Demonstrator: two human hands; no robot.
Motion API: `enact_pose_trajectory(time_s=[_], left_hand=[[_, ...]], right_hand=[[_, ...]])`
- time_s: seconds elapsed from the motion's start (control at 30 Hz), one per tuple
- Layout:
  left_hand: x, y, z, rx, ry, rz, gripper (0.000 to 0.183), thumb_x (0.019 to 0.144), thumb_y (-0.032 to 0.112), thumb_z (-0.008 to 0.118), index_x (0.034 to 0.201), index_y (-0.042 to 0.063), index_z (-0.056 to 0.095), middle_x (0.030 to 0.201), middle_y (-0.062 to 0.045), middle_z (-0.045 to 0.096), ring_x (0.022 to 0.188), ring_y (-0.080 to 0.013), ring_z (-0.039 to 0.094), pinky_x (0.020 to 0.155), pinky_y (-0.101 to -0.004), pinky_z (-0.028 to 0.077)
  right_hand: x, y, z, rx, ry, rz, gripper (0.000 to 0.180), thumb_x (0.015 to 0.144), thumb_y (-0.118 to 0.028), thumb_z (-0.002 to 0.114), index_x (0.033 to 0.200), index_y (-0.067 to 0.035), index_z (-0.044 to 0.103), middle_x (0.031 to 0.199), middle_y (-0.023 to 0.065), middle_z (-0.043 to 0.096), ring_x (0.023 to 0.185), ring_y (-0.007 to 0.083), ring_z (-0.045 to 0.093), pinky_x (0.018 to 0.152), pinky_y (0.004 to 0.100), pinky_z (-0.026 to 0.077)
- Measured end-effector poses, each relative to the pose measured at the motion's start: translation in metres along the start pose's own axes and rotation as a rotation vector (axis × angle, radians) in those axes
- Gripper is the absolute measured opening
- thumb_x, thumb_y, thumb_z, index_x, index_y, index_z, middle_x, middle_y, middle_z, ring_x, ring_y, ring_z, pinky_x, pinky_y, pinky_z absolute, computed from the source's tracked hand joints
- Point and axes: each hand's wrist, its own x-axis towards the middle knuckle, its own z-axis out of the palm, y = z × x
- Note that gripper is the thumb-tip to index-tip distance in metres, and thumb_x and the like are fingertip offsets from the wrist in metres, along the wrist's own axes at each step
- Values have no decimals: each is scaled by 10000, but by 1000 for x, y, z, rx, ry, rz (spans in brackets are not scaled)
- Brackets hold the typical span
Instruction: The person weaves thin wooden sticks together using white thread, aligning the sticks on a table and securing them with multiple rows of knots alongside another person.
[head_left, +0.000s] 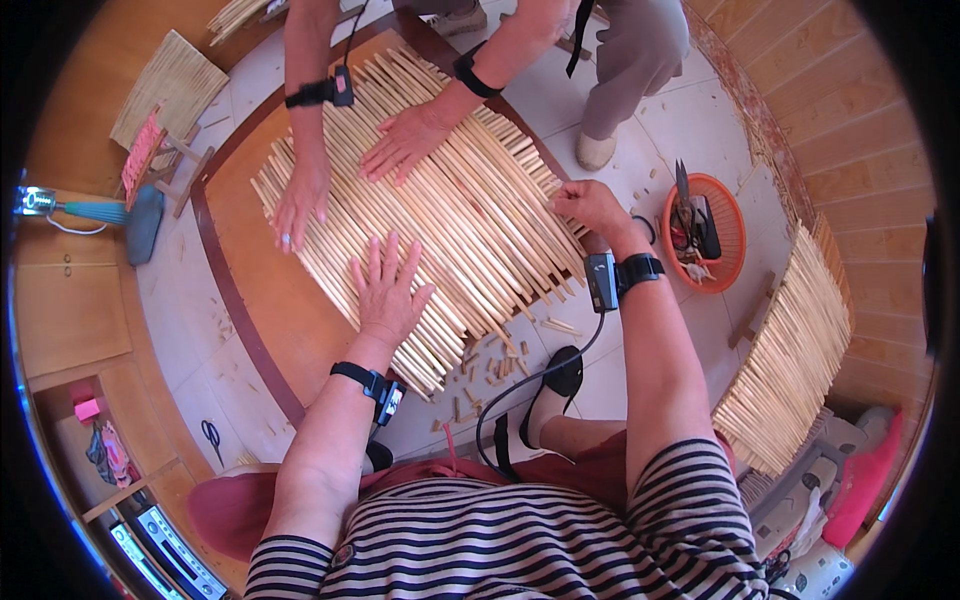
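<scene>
A layered mat of pale plant stalks (450, 217), perhaps sorghum or reed, lies over a brown-bordered board (255, 300). Flat on its near left part rests my left hand (388, 289), palm down with fingers spread. My right hand (596, 210) is at the mat's right edge, thumb and fingers bent together over the stalk ends. What sits between those fingertips is hidden. Across from me, another person's two hands press on the mat: one hand (304, 199) at the left edge, the other hand (409, 142) near the upper middle.
An orange plastic basket (739, 247) holding scissors (681, 187) stands right of the board. Cut stalk pieces (502, 367) litter the tiled floor. More scissors (212, 441) lie at left. A finished-looking stalk mat (787, 360) leans at right; a small stool (176, 161) stands upper left.
</scene>
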Motion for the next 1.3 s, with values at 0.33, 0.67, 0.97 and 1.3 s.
enact_pose_trajectory(time_s=[0.33, 0.67, 0.97, 1.3], left_hand=[[7, 2, -8, -25, 17, 11, 639, 854, 406, 546, 1429, 223, 335, 1526, -105, 166, 1403, -338, 109, 1101, -559, 23], [-6, 6, -11, -63, -12, 23, 665, 845, 435, 557, 1427, 200, 337, 1516, -138, 178, 1406, -332, 111, 1091, -580, 34], [-14, 9, -15, -95, -9, -5, 662, 843, 406, 568, 1422, 174, 347, 1515, -147, 182, 1411, -323, 106, 1096, -572, 21], [-12, 12, -6, -152, -31, -34, 634, 886, 456, 506, 1440, 228, 298, 1525, -124, 155, 1420, -308, 67, 1095, -586, 21]], right_hand=[[4, -6, -7, -110, -35, 38, 236, 694, -220, 748, 731, -68, 571, 654, -4, 543, 629, 107, 486, 603, 277, 425], [-1, -15, -4, -162, -3, 13, 224, 728, -221, 723, 765, -59, 573, 672, 1, 551, 640, 109, 490, 603, 285, 427], [18, 5, 2, -50, -1, 5, 178, 816, -224, 649, 806, -46, 633, 692, -20, 573, 646, 83, 505, 609, 256, 429], [23, 12, -10, -194, 39, -1, 237, 813, -244, 671, 783, -15, 621, 644, 2, 565, 611, 89, 481, 570, 275, 410]])
